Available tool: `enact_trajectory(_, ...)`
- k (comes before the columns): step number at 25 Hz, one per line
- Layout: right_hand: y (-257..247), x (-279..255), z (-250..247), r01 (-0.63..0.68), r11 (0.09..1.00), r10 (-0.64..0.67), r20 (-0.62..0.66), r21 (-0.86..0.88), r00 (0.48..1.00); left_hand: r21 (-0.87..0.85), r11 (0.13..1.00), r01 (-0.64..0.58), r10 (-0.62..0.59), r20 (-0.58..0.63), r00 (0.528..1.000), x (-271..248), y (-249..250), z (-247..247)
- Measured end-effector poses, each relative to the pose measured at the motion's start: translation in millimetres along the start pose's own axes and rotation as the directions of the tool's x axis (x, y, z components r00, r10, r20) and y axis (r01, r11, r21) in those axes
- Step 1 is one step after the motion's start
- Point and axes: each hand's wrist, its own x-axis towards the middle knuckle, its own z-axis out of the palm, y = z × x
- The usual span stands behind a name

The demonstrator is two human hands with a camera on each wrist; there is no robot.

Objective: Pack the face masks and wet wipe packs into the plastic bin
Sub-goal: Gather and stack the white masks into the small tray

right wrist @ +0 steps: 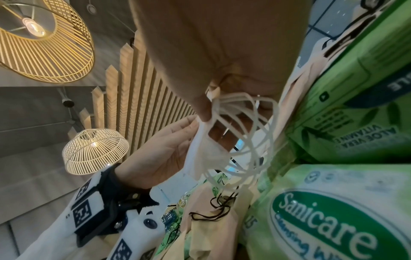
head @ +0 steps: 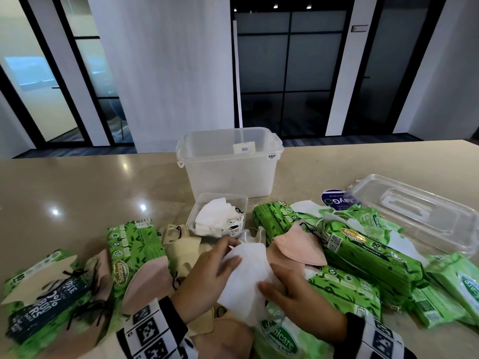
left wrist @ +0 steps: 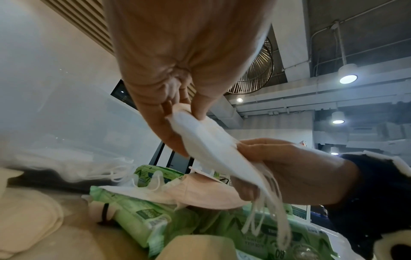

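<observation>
Both hands hold a small stack of white face masks (head: 247,278) just above the pile at the table's front. My left hand (head: 215,268) pinches its far end between thumb and fingers (left wrist: 177,123). My right hand (head: 290,294) grips the near end, where white ear loops (right wrist: 244,133) dangle. The clear plastic bin (head: 228,164) stands open behind, with nothing inside. A small clear tray (head: 217,216) in front of it holds more white masks. Green wet wipe packs (head: 363,252) and pink (head: 300,247) and beige masks (head: 181,250) lie scattered around the hands.
The bin's clear lid (head: 420,213) lies upside down at the right. A dark printed pack (head: 46,307) sits among green packs at the front left. The beige table (head: 77,190) shows bare surface at the left and behind the bin.
</observation>
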Motion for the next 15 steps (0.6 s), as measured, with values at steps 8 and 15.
enact_trajectory(8, 3, 0, 1, -0.043, 0.999, 0.045, -0.041, 0.031, 0.998, -0.085, 0.996, 0.007, -0.010, -0.039, 0.999, -6, -7, -1)
enact_trajectory(15, -9, -3, -1, -0.059, 0.996, 0.059, 0.001, 0.063, 0.998, -0.128, 0.989, 0.077, -0.093, -0.120, 0.988, -5, -13, -1)
